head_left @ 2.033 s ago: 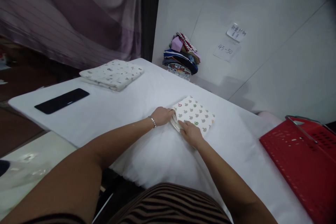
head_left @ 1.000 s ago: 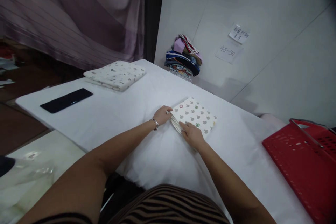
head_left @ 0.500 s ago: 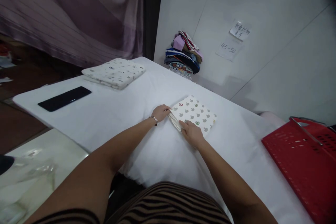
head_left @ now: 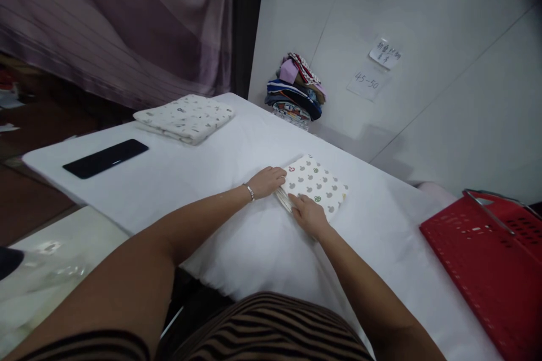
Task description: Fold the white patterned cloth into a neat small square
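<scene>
A small folded cloth (head_left: 315, 180), white with grey, green and red printed motifs, lies on the white-covered table in front of me. At its left corner, my left hand (head_left: 270, 180), with a bracelet at the wrist, has its fingers bent over the fabric's edge. My right hand (head_left: 310, 216) grips the near edge, where several stacked layers show; its fingertips point left. Farther left on the table rests a larger folded cloth (head_left: 186, 117) with small dark prints, apart from both hands.
A black phone-like slab (head_left: 105, 158) lies near the left end of the table (head_left: 190, 180). At right stands a red plastic basket (head_left: 486, 259) with a metal handle. Beyond the far edge, a pile of folded clothes (head_left: 294, 93) sits by the wall, below paper notes (head_left: 366, 82).
My left hand has shifted slightly right, from pinching the cloth's left edge to lying over its corner. My right hand and the cloth stay nearly in place.
</scene>
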Demonstrator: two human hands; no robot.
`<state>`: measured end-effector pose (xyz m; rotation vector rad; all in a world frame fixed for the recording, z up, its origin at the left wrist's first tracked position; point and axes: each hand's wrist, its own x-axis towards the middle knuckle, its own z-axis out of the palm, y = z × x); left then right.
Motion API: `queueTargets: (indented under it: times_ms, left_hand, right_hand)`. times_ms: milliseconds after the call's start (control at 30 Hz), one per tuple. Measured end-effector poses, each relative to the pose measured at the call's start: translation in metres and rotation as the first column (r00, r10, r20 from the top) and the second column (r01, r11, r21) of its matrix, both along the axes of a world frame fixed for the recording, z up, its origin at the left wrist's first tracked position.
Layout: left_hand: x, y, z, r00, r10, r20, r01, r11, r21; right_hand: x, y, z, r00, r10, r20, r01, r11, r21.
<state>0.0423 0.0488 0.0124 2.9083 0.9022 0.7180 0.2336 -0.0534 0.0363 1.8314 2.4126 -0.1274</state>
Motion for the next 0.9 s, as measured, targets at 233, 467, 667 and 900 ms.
queueTargets:
  times_ms: [233, 467, 667, 900]
  left_hand:
    - [-0.001, 0.011, 0.013, 0.963, -0.207, -0.175, 0.209, 0.978, -0.006]
    - [0.003, 0.013, 0.020, 0.949, -0.315, -0.015, 0.310, 0.941, -0.134]
    - [0.005, 0.015, 0.019, 0.953, -0.302, -0.008, 0.296, 0.940, -0.166]
    - [-0.004, 0.007, 0.012, 0.977, -0.213, -0.027, 0.208, 0.970, -0.129]
  right_hand:
    - [0.002, 0.000, -0.003, 1.000, 0.024, -0.004, -0.024, 0.999, 0.035]
    - [0.000, 0.000, -0.001, 1.000, 0.008, 0.019, -0.008, 1.000, 0.010]
    - [0.001, 0.000, -0.002, 1.000, 0.004, 0.012, -0.004, 1.000, 0.017]
    - [0.004, 0.001, -0.008, 1.000, 0.021, -0.019, -0.020, 0.999, 0.036]
